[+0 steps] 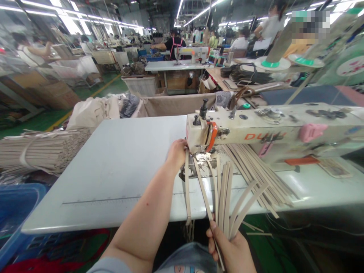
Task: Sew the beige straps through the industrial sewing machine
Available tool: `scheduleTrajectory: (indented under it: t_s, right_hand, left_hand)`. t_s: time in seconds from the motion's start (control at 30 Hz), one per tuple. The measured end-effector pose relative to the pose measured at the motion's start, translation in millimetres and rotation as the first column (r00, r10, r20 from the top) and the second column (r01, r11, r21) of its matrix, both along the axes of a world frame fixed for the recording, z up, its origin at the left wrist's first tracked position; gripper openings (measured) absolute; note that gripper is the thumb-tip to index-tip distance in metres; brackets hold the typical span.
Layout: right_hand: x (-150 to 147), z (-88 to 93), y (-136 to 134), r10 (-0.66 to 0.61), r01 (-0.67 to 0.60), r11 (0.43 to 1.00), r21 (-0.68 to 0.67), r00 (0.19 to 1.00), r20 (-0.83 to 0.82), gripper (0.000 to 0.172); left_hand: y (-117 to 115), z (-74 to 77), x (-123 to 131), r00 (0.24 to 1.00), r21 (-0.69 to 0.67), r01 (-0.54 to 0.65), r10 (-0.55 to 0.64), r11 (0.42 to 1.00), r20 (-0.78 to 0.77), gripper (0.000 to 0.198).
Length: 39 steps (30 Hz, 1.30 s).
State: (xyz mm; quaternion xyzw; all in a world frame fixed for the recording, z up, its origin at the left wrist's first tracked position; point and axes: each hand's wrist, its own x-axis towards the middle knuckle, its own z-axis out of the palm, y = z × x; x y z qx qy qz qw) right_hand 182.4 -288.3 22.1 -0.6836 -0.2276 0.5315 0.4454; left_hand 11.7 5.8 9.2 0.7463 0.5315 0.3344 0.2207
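My left hand [178, 152] is at the left side of the sewing machine's head [200, 131], its fingertips closed at the top of a beige strip [187, 189]. That strip runs down the white table and over its front edge. Part of those fingertips is hidden by the machine head. Near the front edge, my right hand [229, 244] grips several beige strips [226, 197] fanned upward. One narrow strip [202, 185] stretches from the right hand up to the presser foot area. The needle itself is not clearly visible.
A pile of loose strips [256, 176] lies under the machine arm. Left of the white table [122, 163] are a tied strip bundle [48, 149] and a blue basket [22, 204]. Behind stands a fabric-lined bin [167, 106]. Thread cones [280, 45] rise at right; people work farther back.
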Motion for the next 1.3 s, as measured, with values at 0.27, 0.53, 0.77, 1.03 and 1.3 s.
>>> scheduleTrajectory:
  t_s: [0.27, 0.53, 0.77, 1.03, 1.3]
  right_hand:
    - [7.3, -0.8, 1.5, 0.069, -0.071, 0.997, -0.019, 0.996, -0.064, 0.079]
    - [10.9, -0.4, 0.0, 0.038, -0.037, 0.999, 0.011, 0.994, -0.106, 0.077]
    - [12.8, 3.8, -2.4, -0.034, 0.04, 0.999, 0.014, 0.95, -0.311, 0.076]
    - [14.2, 9.6, -8.6, -0.153, 0.136, 0.988, -0.07, 0.91, -0.385, 0.066]
    - [16.8, 4.9, -12.4, -0.136, 0.119, 0.99, -0.069, 0.923, -0.36, 0.062]
  left_hand:
    - [1.0, -4.5, -14.5, 0.99, -0.076, 0.089, -0.097, 0.993, -0.104, 0.031]
    - [0.6, -19.5, -17.8, 0.951, -0.109, 0.177, -0.199, 0.978, -0.238, 0.108]
    - [-2.3, -12.3, -14.2, 0.956, -0.11, 0.153, -0.175, 0.982, -0.234, 0.122]
    - [-3.5, -5.8, -15.8, 0.945, -0.132, 0.174, -0.203, 0.976, -0.255, 0.119]
    - [-3.6, -6.9, -15.5, 0.946, -0.117, 0.18, -0.204, 0.977, -0.251, 0.103]
